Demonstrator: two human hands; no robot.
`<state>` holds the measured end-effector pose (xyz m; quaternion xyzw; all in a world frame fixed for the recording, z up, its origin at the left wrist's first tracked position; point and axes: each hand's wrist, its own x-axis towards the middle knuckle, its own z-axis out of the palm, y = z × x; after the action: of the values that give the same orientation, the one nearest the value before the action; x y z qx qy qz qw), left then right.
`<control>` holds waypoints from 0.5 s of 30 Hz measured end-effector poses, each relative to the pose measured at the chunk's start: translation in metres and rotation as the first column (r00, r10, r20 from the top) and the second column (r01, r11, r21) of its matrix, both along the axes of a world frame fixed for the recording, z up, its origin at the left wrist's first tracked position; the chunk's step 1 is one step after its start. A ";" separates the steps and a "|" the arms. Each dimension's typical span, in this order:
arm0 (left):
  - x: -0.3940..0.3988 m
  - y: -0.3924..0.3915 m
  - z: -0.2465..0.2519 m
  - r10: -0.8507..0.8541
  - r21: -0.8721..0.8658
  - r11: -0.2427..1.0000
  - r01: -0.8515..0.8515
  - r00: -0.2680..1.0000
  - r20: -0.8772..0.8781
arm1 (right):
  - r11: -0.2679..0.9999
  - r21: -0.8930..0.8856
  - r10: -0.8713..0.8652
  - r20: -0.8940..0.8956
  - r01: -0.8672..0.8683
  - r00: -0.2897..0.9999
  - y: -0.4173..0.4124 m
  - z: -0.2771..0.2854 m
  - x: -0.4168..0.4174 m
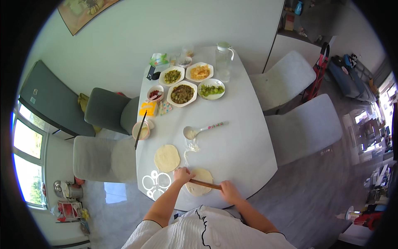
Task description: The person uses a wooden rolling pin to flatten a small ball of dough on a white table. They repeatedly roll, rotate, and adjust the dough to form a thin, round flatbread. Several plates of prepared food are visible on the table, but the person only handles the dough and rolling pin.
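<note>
A thin wooden rolling pin (pixel 205 184) lies across a flat round of dough (pixel 200 174) near the table's front edge. My left hand (pixel 182 175) grips the pin's left end, and my right hand (pixel 230 192) holds its right end. A second dough round (pixel 167 158) rests on the tabletop just beyond my left hand. Farther away, a ladle (pixel 190 133) with a flowered handle holds white flour. Some loose flour (pixel 192 146) is scattered between the ladle and the dough.
A bowl (pixel 141 132) with black chopsticks (pixel 141 129) across it sits at the table's left edge. Several plates of food, including green grapes (pixel 212 90), stand at the far end beside a glass pitcher (pixel 223 62). Chairs (pixel 300 137) flank both sides.
</note>
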<state>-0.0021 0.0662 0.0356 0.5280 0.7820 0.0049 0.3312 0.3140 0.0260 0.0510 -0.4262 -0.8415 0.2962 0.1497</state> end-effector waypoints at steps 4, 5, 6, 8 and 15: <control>0.012 -0.010 0.009 0.179 0.019 0.982 -0.187 0.960 0.216 | 0.960 -0.238 -0.173 -0.086 0.148 0.981 -0.005 0.022 0.061; 0.011 -0.014 0.007 0.224 0.047 0.969 -0.241 0.944 0.241 | 0.942 -0.284 -0.213 -0.101 0.177 0.972 -0.007 0.023 0.073; 0.005 -0.011 0.005 0.195 -0.039 0.981 -0.191 0.940 0.279 | 0.945 -0.244 -0.259 -0.157 0.216 0.953 -0.011 0.022 0.082; -0.014 -0.010 -0.003 0.159 -0.213 0.973 -0.087 0.924 0.349 | 0.911 -0.298 -0.343 -0.162 0.286 0.925 -0.014 0.017 0.089; 0.012 0.008 0.006 -0.167 0.109 0.984 0.143 0.954 0.250 | 0.864 -0.363 -0.419 -0.138 0.348 0.897 -0.021 0.002 0.100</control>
<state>0.0101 0.0738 0.0420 0.5969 0.6875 0.0826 0.4053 0.4136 0.0048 0.0529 -0.5707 -0.6569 0.4403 0.2213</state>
